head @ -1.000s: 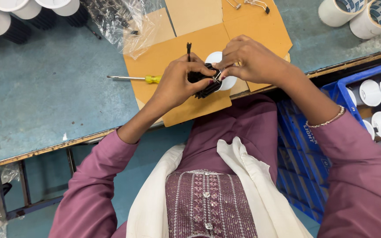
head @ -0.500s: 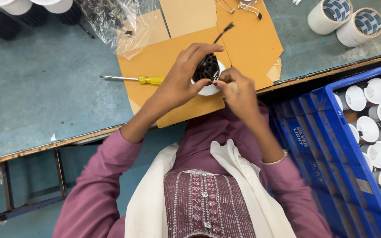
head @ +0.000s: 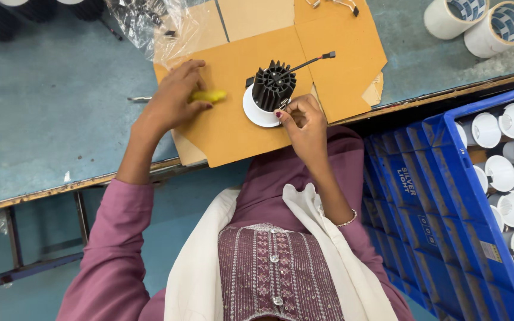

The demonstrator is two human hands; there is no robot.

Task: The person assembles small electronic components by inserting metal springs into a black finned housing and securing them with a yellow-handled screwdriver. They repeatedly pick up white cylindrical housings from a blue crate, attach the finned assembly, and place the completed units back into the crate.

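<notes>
A round lamp fitting (head: pixel 270 90), with a black finned heat sink on a white rim and a thin black lead with a plug, stands on a flat sheet of brown cardboard (head: pixel 233 128). My right hand (head: pixel 304 122) pinches its near edge at the rim. My left hand (head: pixel 171 98) reaches left over the cardboard, its fingers closing on the yellow handle of a screwdriver (head: pixel 206 95) whose metal shaft points left over the table.
The grey-blue table (head: pixel 49 125) has a worn wooden front edge. A blue crate (head: pixel 447 178) at my right holds several white lamp housings. Two tape rolls (head: pixel 477 24) stand at the back right. Clear plastic wrap (head: pixel 150 24) lies behind the cardboard. Dark cylinders stand at the back left.
My left hand has left the lamp fitting and moved left onto the screwdriver. The fitting now rests on the cardboard, steadied by my right hand alone.
</notes>
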